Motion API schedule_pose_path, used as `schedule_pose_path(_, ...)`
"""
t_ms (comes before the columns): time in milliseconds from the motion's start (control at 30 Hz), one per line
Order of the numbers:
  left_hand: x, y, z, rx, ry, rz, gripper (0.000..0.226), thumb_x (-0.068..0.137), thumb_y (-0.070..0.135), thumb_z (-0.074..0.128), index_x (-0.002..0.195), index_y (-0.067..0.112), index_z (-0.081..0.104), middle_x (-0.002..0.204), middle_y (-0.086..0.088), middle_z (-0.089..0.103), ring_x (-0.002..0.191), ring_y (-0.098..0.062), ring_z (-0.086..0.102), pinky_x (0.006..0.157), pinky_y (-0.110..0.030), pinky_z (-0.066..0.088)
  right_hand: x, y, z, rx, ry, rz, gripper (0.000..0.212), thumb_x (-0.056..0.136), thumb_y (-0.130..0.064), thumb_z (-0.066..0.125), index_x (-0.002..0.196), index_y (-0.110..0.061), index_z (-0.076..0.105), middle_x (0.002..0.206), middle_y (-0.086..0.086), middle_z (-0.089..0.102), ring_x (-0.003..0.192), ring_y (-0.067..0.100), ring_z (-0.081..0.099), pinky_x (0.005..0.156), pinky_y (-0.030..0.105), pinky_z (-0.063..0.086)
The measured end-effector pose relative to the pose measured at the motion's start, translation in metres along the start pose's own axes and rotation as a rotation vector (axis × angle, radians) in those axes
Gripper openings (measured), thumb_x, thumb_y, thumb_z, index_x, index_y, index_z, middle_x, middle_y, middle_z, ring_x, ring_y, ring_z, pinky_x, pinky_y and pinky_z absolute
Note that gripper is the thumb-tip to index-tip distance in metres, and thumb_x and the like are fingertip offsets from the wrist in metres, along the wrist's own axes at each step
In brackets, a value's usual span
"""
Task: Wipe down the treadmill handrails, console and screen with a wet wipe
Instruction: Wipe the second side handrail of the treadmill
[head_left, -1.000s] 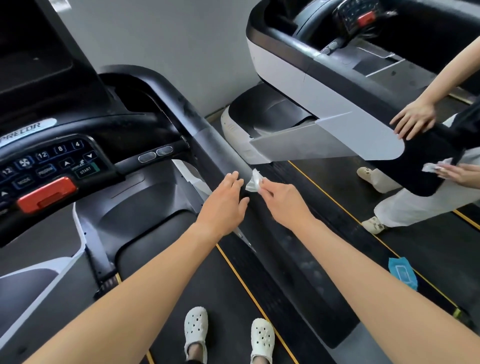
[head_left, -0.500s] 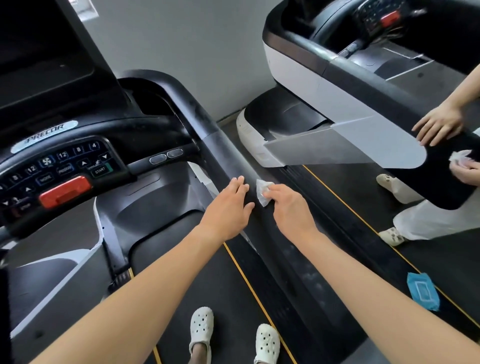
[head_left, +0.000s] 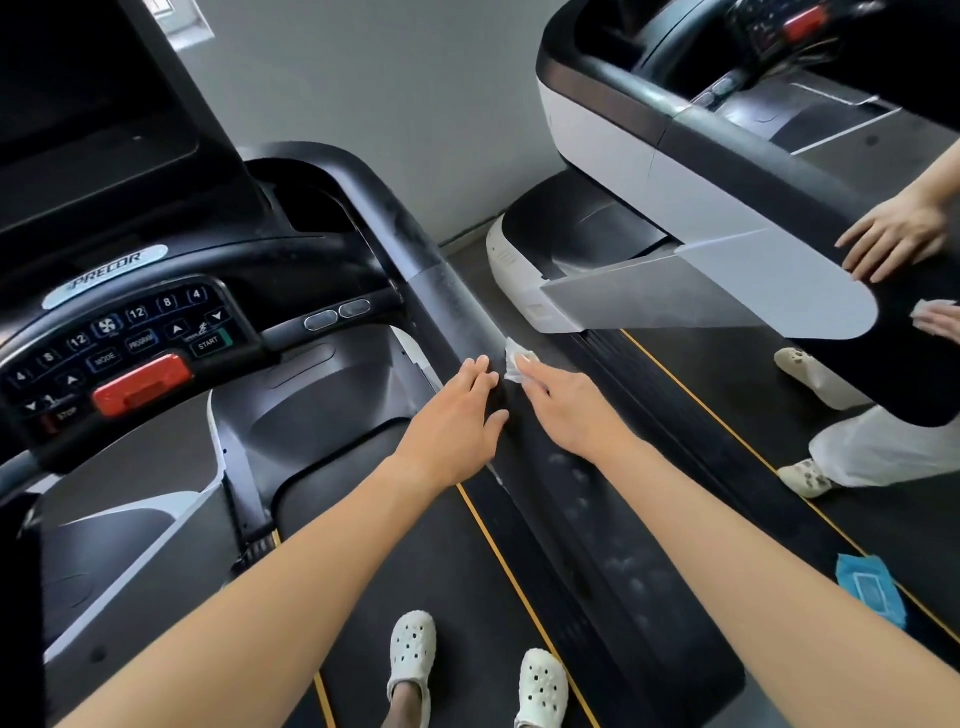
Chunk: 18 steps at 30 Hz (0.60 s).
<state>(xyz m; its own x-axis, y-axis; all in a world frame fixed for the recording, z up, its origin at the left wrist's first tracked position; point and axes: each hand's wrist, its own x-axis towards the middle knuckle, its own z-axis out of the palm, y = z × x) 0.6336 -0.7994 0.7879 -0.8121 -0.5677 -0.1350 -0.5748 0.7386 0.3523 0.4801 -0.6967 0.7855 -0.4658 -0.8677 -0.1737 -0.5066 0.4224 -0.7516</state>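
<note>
While the left hand (head_left: 457, 415) lies flat and open on the black handrail (head_left: 441, 291), the right hand (head_left: 571, 415) just beside it pinches the wet wipe (head_left: 511, 364) against that rail; hands apart.

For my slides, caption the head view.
Right hand holds a wet wipe to the treadmill handrail; left hand rests beside it.
</note>
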Motion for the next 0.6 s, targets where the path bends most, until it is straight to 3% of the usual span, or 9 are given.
schedule_pose_path(133,0.000,0.002,0.001,0.001,-0.017,-0.010,0.060,0.109,0.038,0.041,0.161,0.010,0.027,0.172,0.004,0.011,0.158,-0.008,0.003,0.124,-0.023,0.007,-0.010,0.017,0.001,0.038,0.028,0.008,0.041,0.111,-0.023,0.039,0.150,-0.026,0.051,0.125,0.008,0.069,0.105,0.019,0.063,0.095,0.029,0.049)
schedule_pose_path(300,0.000,0.003,0.000,0.005,-0.031,-0.022,0.060,0.109,0.038,0.041,0.161,0.011,0.028,0.172,0.004,0.012,0.158,-0.008,0.003,0.124,-0.024,0.008,0.016,0.008,0.004,0.071,-0.038,0.116,0.045,0.112,-0.021,0.032,0.155,-0.024,0.043,0.146,0.012,0.055,0.133,0.028,0.049,0.104,0.027,0.035)
schedule_pose_path(400,0.000,0.004,-0.001,0.008,-0.050,-0.033,0.061,0.109,0.039,0.040,0.162,0.012,0.027,0.172,0.006,0.010,0.158,-0.007,0.002,0.124,-0.025,0.009,0.015,0.013,0.001,0.091,-0.044,0.136,0.044,0.112,-0.021,0.031,0.153,-0.022,0.046,0.150,0.012,0.052,0.137,0.029,0.047,0.110,0.031,0.034)
schedule_pose_path(600,-0.001,0.005,0.000,-0.018,-0.055,-0.051,0.060,0.110,0.039,0.039,0.162,0.013,0.025,0.172,0.009,0.007,0.157,-0.005,0.000,0.122,-0.023,0.009,-0.021,0.028,0.005,-0.016,0.040,0.107,0.042,0.113,-0.024,0.030,0.151,-0.023,0.047,0.128,0.013,0.067,0.113,0.030,0.063,0.096,0.035,0.048)
